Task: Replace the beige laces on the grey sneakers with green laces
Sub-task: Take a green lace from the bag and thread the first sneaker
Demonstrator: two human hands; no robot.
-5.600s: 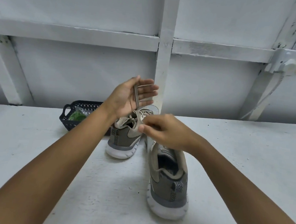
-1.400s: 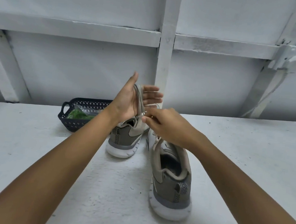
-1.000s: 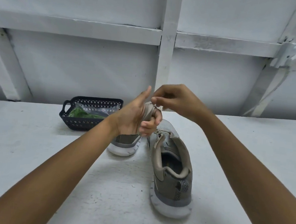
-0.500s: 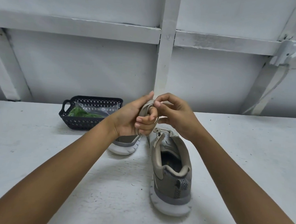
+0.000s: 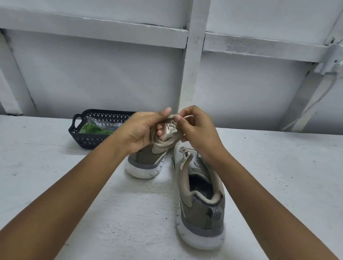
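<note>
Left hand [image 5: 143, 131] grips the bundled beige lace [image 5: 171, 117]; right hand [image 5: 200, 133] pinches its end. Green laces [image 5: 94, 130] (in the basket [image 5: 84, 141]) lie nearer the left hand.

On the table [image 5: 34, 179] the near sneaker [image 5: 200, 207] stands right of centre, and the far sneaker [image 5: 146, 161] stands just behind and left of it. Further left, by the wall [image 5: 88, 68], sits a basket [image 5: 87, 140] with laces [image 5: 94, 130] in it. Above the far sneaker, the left hand [image 5: 143, 131] and right hand [image 5: 198, 130] hold a lace [image 5: 168, 139] between them.
</note>
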